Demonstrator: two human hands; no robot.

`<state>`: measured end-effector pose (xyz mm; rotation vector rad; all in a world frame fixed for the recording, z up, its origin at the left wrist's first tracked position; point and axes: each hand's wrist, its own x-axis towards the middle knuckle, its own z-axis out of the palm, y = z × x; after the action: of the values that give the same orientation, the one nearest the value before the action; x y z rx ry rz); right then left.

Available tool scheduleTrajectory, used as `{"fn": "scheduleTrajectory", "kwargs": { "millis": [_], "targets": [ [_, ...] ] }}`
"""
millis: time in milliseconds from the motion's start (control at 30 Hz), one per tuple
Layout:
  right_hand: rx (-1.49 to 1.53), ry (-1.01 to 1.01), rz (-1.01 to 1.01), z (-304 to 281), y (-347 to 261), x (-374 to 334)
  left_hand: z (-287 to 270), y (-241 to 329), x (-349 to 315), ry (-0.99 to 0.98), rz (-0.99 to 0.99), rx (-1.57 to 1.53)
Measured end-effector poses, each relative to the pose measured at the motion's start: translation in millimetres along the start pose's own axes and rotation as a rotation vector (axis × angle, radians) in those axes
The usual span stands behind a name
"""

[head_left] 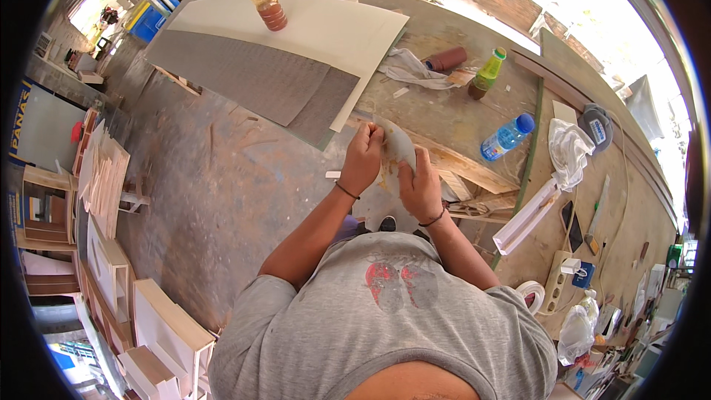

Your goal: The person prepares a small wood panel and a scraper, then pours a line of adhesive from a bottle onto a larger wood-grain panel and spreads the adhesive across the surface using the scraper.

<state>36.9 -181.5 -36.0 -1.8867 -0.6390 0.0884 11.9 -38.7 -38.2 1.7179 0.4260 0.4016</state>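
Observation:
In front of my chest, both hands hold a smooth, grey, curved piece with yellowish-brown stains on its near side. Its exact kind I cannot make out. My left hand pinches its left end with bent fingers. Lower down, my right hand wraps round its right side. The piece is held up close to the edge of the wooden workbench. Just beyond my left hand, dark grey sheets lie on a larger cream-white sheet.
A bottle of reddish liquid stands on the sheets. Along the bench are a green-capped bottle, a blue-capped water bottle, a brown cylinder, a white rag, a phone and a handsaw. Wooden box frames stand at left.

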Motion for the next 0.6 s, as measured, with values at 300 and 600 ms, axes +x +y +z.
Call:
{"fn": "scheduleTrajectory", "kwargs": {
  "millis": [300, 600],
  "targets": [
    [0.149, 0.050, -0.006, -6, -7, 14, 5, 7, -13, 0.100, 0.365, 0.196],
    [0.096, -0.012, 0.001, -7, -10, 10, -7, -5, -6, 0.013, 0.376, 0.315]
  ]
}}
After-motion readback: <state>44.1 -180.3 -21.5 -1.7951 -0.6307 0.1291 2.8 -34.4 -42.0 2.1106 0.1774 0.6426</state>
